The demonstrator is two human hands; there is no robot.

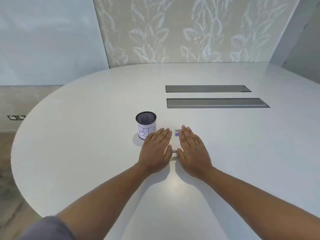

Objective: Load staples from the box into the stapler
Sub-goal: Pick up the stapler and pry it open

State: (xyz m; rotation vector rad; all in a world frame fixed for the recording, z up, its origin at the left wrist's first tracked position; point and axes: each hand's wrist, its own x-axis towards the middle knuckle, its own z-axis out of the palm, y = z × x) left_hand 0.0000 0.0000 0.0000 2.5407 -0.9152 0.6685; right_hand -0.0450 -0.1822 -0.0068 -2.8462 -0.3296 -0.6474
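A small white and blue staple box [176, 132] stands on the white table [86, 118], between my fingertips. A small pale stapler [173, 155] with a yellow spot lies between my two thumbs, mostly hidden by them. My left hand [156, 150] lies flat, palm down, fingers together, to the left of both. My right hand [193, 150] lies flat the same way on the right, its fingertips beside the box. Neither hand grips anything.
A black mesh cup [146, 123] with a paper label reading "BIN" stands just left of my left fingertips. Two long grey cable hatches [207, 88] [217, 103] sit flush in the table further back right. A patterned wall rises behind the table.
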